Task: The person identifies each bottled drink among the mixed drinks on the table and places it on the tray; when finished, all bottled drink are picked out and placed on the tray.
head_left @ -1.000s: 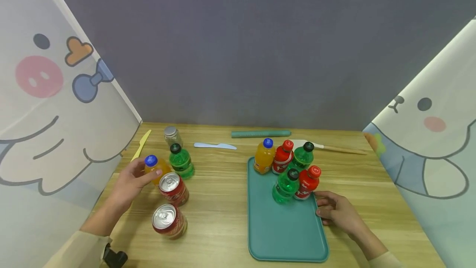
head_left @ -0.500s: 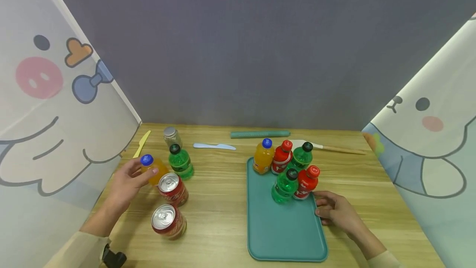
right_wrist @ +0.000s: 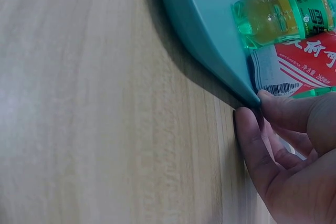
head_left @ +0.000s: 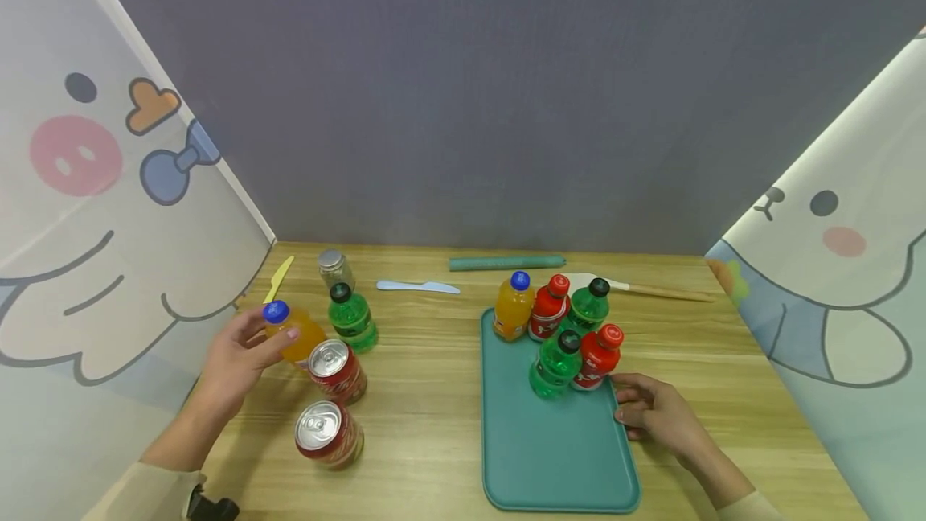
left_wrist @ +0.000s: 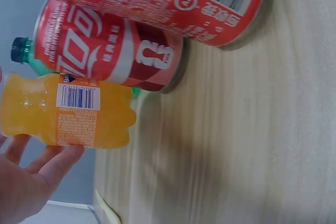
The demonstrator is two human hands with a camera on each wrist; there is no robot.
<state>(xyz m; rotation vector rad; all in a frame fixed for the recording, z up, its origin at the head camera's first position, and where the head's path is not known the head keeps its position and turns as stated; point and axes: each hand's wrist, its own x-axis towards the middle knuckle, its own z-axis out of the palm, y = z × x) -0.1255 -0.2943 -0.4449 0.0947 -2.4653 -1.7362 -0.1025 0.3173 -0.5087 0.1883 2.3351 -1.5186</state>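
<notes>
My left hand point(head_left: 235, 356) holds a small orange soda bottle point(head_left: 307, 340) with a blue cap between thumb and fingers. The bottle leans left in the head view, and its barcode point(left_wrist: 78, 97) faces the left wrist camera. Right beside it stands a red soda can point(head_left: 346, 379), with a second red can point(head_left: 340, 442) nearer the front. A green bottle point(head_left: 352, 321) with a black cap is just behind. At the right, my right hand point(head_left: 661, 416) pinches the rim of a teal tray point(head_left: 557, 457), thumb on top and fingertips at its outer side.
At the tray's back stand an orange bottle point(head_left: 513, 310), red bottles point(head_left: 596, 360) and green bottles point(head_left: 555, 368). Along the rear lie a yellow knife point(head_left: 279, 278), a light-blue knife point(head_left: 418, 287), a teal stick point(head_left: 506, 263) and a wooden-handled spatula point(head_left: 661, 290). A lidded glass jar point(head_left: 336, 268) stands back left.
My left hand has shifted slightly left with the orange soda bottle, whose cap now leans further left and away from the can. The right hand and tray have stayed put.
</notes>
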